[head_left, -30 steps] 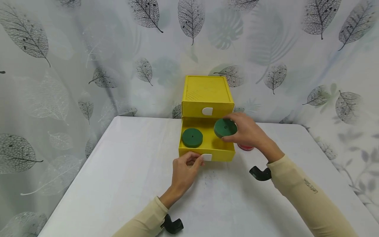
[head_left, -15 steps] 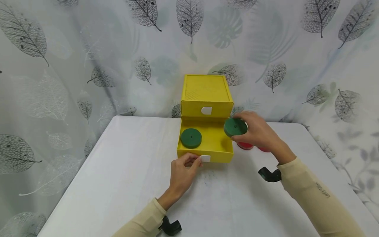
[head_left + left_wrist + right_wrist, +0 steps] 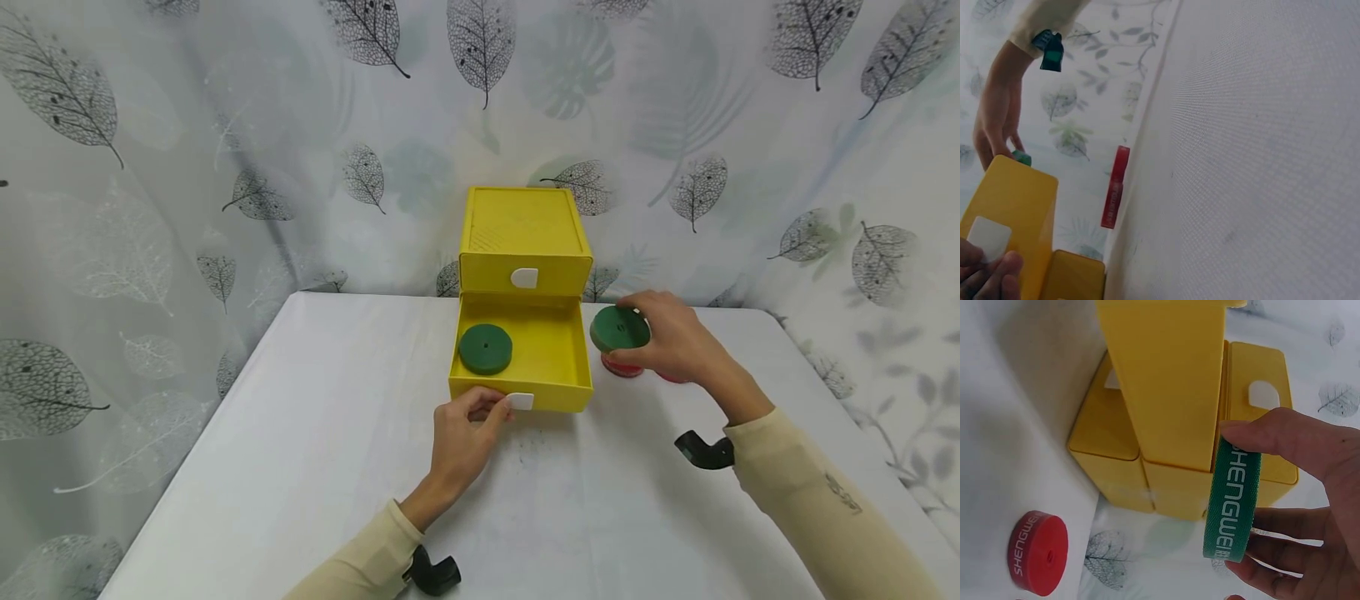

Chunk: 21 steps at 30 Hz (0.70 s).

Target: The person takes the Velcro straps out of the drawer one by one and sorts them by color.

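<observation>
On the white-covered table [image 3: 315, 450], at the far side, there stands a yellow plastic drawer cabinet [image 3: 525, 218] with several levels. One yellow shallow drawer [image 3: 573, 394] is pulled out toward the person, and another level lies under it. The left hand [image 3: 463, 442] pinches the small white plastic tab [image 3: 520, 401] at the near front of this drawer, between thumb and fingers.

In the left half of the drawer lies flat a round dark green roll [image 3: 485, 349] with a small hole in its middle. The right hand [image 3: 675, 340] grips a second round green roll [image 3: 1233, 503] by its edge, thumb on one side and fingers on the other. White letters "SHENGWEI" are printed along its rim. This roll is in the air, to the right of the drawer, outside it.

Below it, on the table, is a round red roll [image 3: 1038, 553] with similar white letters; the head view shows another red roll [image 3: 672, 380] farther right, mostly hidden by the right hand. Behind the table hangs a pale curtain [image 3: 420, 108] printed with leaves.
</observation>
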### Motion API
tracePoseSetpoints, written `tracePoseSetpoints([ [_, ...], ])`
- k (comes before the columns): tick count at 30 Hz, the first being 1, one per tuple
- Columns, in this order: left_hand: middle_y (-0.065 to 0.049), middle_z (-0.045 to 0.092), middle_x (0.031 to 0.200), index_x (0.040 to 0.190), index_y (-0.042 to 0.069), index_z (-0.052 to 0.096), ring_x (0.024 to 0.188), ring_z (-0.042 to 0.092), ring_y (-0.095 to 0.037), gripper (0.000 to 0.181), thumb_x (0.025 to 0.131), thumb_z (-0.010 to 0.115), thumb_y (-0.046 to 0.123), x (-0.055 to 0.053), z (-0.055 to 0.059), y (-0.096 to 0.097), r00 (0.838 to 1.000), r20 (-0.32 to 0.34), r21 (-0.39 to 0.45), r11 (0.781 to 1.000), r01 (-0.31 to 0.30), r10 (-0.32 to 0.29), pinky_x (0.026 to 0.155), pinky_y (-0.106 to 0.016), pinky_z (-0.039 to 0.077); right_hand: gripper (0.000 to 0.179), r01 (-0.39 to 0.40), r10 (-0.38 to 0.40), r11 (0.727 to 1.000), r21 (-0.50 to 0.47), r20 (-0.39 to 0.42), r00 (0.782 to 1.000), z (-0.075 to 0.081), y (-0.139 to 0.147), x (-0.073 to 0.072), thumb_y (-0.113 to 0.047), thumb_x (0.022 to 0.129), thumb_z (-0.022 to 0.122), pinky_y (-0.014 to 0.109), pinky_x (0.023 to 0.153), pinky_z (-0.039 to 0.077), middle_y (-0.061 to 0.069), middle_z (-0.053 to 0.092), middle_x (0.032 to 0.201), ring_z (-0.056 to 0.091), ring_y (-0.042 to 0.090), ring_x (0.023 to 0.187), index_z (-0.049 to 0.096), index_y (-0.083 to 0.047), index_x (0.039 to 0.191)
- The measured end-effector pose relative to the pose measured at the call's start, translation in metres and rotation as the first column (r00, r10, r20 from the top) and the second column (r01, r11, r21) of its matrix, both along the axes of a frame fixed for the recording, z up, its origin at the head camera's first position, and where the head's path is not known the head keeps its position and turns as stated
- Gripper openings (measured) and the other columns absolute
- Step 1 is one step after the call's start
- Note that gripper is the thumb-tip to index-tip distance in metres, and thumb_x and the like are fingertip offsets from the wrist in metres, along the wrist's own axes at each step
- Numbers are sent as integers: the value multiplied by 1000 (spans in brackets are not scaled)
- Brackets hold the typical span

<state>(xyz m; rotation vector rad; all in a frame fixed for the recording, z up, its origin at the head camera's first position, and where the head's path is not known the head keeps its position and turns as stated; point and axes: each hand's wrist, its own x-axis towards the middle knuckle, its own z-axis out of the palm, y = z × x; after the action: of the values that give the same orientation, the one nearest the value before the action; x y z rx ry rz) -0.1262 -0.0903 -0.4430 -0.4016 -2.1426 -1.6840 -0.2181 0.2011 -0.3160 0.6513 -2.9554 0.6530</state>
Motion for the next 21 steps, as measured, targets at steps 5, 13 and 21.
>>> tracePoseSetpoints([
  [5,4,74,84,97,8,75,75,73,-26,8,100,73,15,1,2,-1,1000,11,-6,1000,1,-1,75,-30,60,74,27,-28,1000,4,27,999,-5,5,1,-28,81,89,59,92,52,27,56,136,49,43,117,56,6,138],
  [13,6,74,83,96,8,75,74,73,-30,7,99,73,14,0,1,-2,1000,0,-3,1000,3,-3,74,-30,60,73,56,-57,998,3,66,996,-19,10,4,-31,81,89,59,88,55,24,56,132,51,41,113,57,5,136],
  [21,8,74,82,95,8,76,72,72,-15,5,98,74,12,-1,2,-2,1000,-8,-6,1000,2,-2,72,-30,60,73,64,-66,997,30,69,995,-30,13,5,-31,80,89,60,87,53,26,60,130,50,42,113,58,6,134],
])
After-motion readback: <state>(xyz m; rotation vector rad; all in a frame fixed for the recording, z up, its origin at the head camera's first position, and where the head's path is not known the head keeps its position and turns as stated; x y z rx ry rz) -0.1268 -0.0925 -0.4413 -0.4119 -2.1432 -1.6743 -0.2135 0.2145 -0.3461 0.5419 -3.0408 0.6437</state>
